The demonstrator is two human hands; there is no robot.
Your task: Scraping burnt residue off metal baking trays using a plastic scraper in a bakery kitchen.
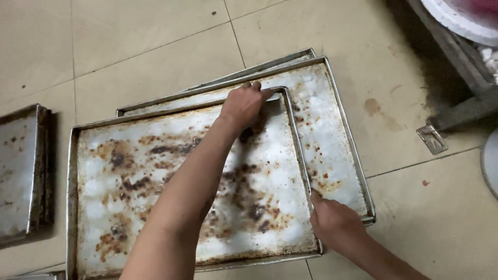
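1. A stained baking tray [155, 176] lies topmost on a stack of trays [332, 129] on the tiled floor [129, 46], long axis running left to right.
2. The left hand [243, 103], grip clenched over the tray's far rim, reaches across it.
3. The right hand [334, 223], nearer the body, presses fingertips on the right rim; whether it grasps cannot be told.
4. Another tray stack [21, 171] sits apart, left.

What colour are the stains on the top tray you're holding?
Rusty brown with darker burnt patches, on the dull silver top tray; clearest in the head view.
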